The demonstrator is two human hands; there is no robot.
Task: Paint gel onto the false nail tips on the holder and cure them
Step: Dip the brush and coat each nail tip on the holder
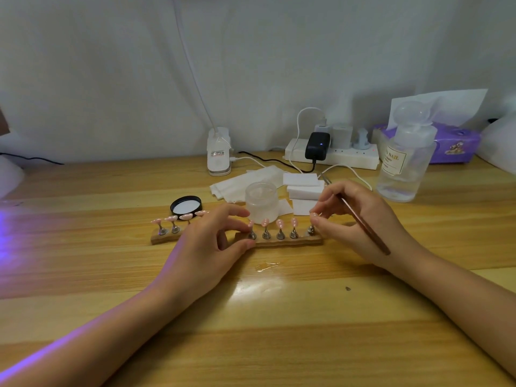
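- The holder [279, 241], a wooden strip on the bench [279, 317], carries small metal stands with pink tips [279, 223] on top; a second strip with more tips sits at its left end, partly behind the left hand.
- Left hand [215, 241]: fingers curled, thumb and fingertips pinching the holder's left end and the stand there, steadying it.
- Right hand [354, 219]: grips a thin brush [365, 227] between curled fingers, its fingertips down at the rightmost stand. Whether that stand bears a tip I cannot tell; the fingers hide its top.
- The gel jar [261, 201] stands open just behind the holder, its black lid [186, 205] lying beside it.
- Progress, as a judgement: painting looks under way. The tips show pink with pale dots, but wet gel cannot be told from dry.
- Curing seems still ahead: the holder lies on the open bench, and violet light spills in from the left, its source out of view.
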